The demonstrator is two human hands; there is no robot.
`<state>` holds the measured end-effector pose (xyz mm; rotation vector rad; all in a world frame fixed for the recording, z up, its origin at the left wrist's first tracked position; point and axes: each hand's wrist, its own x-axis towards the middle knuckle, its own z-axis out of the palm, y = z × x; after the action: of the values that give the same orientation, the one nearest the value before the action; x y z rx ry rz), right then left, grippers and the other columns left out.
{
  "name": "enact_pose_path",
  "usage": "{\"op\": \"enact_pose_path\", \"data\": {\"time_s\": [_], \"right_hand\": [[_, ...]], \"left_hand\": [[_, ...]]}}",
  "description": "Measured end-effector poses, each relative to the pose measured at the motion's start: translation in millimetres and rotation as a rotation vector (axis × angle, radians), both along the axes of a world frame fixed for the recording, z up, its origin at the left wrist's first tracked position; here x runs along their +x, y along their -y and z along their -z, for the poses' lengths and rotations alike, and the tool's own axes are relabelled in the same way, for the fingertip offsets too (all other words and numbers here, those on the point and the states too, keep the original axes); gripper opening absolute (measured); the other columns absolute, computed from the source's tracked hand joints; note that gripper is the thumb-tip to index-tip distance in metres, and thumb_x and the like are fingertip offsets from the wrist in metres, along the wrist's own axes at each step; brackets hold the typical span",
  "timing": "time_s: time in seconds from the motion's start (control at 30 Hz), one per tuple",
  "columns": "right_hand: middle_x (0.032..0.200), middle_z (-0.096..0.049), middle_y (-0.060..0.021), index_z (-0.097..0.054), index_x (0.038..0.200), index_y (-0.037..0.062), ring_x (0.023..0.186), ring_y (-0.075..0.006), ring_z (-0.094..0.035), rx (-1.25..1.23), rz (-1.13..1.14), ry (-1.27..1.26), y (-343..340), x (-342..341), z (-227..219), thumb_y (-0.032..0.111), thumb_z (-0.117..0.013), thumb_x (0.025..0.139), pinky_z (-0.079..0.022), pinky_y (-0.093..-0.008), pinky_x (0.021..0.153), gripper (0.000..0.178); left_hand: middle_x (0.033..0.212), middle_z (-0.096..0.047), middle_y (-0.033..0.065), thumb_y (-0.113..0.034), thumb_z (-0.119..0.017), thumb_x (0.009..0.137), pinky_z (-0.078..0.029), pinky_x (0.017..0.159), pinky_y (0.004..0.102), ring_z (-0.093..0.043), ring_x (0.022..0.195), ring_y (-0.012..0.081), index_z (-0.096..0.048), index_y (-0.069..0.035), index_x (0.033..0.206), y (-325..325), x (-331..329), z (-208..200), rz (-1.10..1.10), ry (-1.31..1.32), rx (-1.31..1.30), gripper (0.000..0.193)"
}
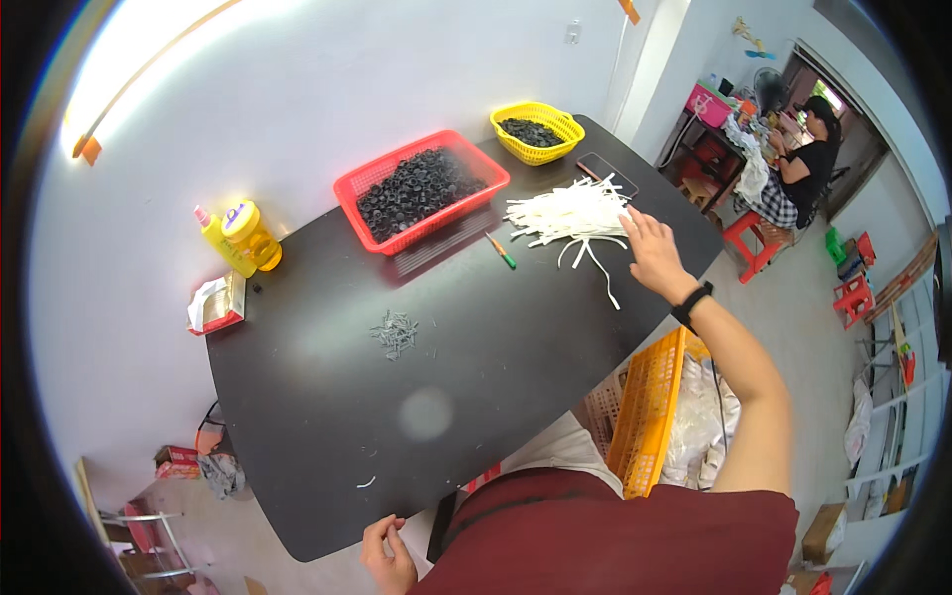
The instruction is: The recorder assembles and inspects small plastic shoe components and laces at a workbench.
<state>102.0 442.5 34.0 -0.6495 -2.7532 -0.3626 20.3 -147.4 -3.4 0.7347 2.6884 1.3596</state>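
My right hand [655, 260] reaches out over the right edge of a heap of thin white strips [565, 213] on the dark table. Its fingers are stretched out, with the fingertips at the strips; no strip shows in its grasp. A few strips trail from the heap toward me. My left hand [389, 555] is low at the table's front edge, loosely curled, and nothing shows in it. A small pile of short grey pieces [396, 335] lies mid-table. Left of the white strips is a cutter-like tool with an orange and green handle [502, 252].
Behind stand a red basket [359, 213] of black ring-like parts and a yellow basket [551, 152] of black pieces. A phone [608, 176] lies at the back right. Bottles [253, 238] and a tissue box [220, 302] stand left. An orange crate [650, 412] sits beside me; a co-worker [808, 169] sits farther off.
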Motion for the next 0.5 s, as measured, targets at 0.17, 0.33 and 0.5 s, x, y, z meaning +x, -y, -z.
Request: {"op": "enact_pose_path", "data": {"time_s": [0.17,0.33,0.5], "right_hand": [[0.157,-0.019,-0.0155,-0.022,0.152,0.0118,0.144,-0.0328,-0.023,0.015,-0.003,0.266,-48,-80,32,0.005,-0.074,0.063,-0.025,-0.0570,0.111,0.103],[0.160,-0.009,-0.0171,-0.007,0.154,0.0121,0.148,-0.0326,-0.008,-0.200,-0.087,0.519,-83,-136,20,0.021,-0.081,0.061,-0.012,-0.0630,0.114,0.120],[0.144,-0.039,-0.0189,-0.017,0.151,0.0096,0.137,-0.0318,-0.036,-0.326,-0.084,0.591,-97,-159,18,0.020,-0.081,0.063,-0.019,-0.0618,0.113,0.109]], "left_hand": [[0.095,-0.071,0.0156,-0.003,-0.056,0.095,-0.053,0.078,0.0329,-0.069,0.088,0.0250,-0.065,-0.001,0.107,-10,24,3,-0.167,0.094,-0.106,0.015],[0.095,-0.070,0.0148,-0.003,-0.056,0.095,-0.053,0.078,0.0320,-0.068,0.088,0.0230,-0.064,-0.001,0.109,-33,32,11,-0.188,0.160,-0.051,0.016],[0.096,-0.068,0.0139,-0.001,-0.054,0.096,-0.053,0.079,0.0310,-0.067,0.088,0.0214,-0.063,-0.001,0.110,-48,27,8,-0.113,0.142,0.007,0.017]]}}
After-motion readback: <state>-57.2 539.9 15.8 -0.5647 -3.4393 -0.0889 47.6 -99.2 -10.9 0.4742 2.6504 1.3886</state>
